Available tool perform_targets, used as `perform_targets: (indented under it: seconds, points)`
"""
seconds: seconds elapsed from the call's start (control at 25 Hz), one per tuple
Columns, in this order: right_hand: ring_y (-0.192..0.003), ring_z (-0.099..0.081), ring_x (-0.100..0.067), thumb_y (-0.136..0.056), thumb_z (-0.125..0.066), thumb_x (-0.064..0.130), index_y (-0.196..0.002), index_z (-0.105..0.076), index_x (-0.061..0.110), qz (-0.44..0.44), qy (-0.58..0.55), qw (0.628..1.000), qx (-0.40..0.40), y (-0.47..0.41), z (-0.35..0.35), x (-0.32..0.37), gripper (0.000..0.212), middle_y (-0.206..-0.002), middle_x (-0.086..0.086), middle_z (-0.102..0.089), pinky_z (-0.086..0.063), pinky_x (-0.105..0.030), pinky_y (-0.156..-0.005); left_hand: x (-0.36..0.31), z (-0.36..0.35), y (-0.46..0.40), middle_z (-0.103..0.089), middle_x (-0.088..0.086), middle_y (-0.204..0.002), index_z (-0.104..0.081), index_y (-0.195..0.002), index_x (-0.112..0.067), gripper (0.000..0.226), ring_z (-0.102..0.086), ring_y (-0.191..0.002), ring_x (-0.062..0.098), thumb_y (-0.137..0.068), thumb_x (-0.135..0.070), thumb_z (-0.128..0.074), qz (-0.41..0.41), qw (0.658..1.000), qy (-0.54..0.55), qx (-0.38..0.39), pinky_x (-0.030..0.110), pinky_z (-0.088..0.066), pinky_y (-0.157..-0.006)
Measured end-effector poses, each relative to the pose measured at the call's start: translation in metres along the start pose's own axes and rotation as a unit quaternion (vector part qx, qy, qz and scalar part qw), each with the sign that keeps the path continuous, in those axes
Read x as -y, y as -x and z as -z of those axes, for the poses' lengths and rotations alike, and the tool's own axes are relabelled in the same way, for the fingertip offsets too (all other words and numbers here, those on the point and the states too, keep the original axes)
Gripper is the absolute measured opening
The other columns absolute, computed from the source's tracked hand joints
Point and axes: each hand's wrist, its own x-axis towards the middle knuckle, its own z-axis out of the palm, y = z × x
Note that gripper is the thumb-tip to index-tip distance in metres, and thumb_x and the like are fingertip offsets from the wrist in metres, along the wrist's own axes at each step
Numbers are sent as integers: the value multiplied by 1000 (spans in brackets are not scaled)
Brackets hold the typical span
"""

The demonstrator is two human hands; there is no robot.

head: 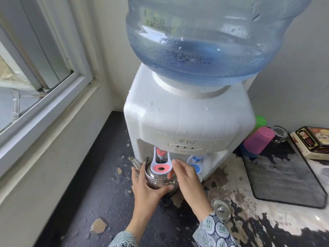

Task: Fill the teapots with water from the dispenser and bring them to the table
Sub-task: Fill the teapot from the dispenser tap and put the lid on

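A small steel teapot (156, 179) stands lidless on the counter under the red tap lever (161, 167) of the white water dispenser (187, 122), spout pointing left. My left hand (147, 189) wraps around the pot's near side. My right hand (187, 177) rests against the pot's right side, fingertips beside the red lever, partly covering the blue tap (195, 162). The pot's steel lid (221, 209) lies on the counter to the right of my right wrist. A large blue water bottle (204, 41) sits upside down on the dispenser.
The worn black counter (106, 202) runs along a wall with a window (35, 68) on the left. Right of the dispenser are a black mesh tray (284, 179), stacked pink and green cups (258, 141), a glass (279, 133) and a box (313, 141).
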Motion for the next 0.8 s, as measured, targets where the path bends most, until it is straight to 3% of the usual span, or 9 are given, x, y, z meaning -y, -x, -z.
perform_targets:
  seconds: [0.2,0.36,0.52,0.8]
  points:
    - [-58,-48,2,-95,-43,20,-76,-56,4,24,-24,999,-24,3,7,-19,27,-66,-2,-52,-39,-11,-59,1,0,0,-24,-5,-145,-41,-131,-39,112,-28,-138,22,-30,-54,-88,-1,1000,3,0,49,-29,-113]
    - [-77,-59,-3,-89,-54,29,-87,-57,17,82,-8,994,-69,3,9,-20,13,-80,8,-61,-43,-11,-70,0,3,0,-22,-8,-147,-41,-130,-42,109,-21,-142,17,-32,-47,-90,0,1000,18,10,47,-27,-115]
    - [-87,-60,-4,-83,-51,42,-91,-61,24,130,4,990,-62,4,11,-15,22,-89,19,-64,-44,-11,-75,-5,6,1,-23,-6,-147,-44,-130,-39,106,-18,-139,4,-35,-40,-90,-11,999,31,21,41,-23,-117]
    - [-83,-62,-4,-86,-53,28,-90,-65,26,183,22,983,-7,5,11,-14,12,-90,13,-67,-43,-10,-75,-3,6,-2,-30,4,-142,-46,-124,-44,100,-23,-140,20,-33,-53,-88,2,1000,5,9,49,-32,-111]
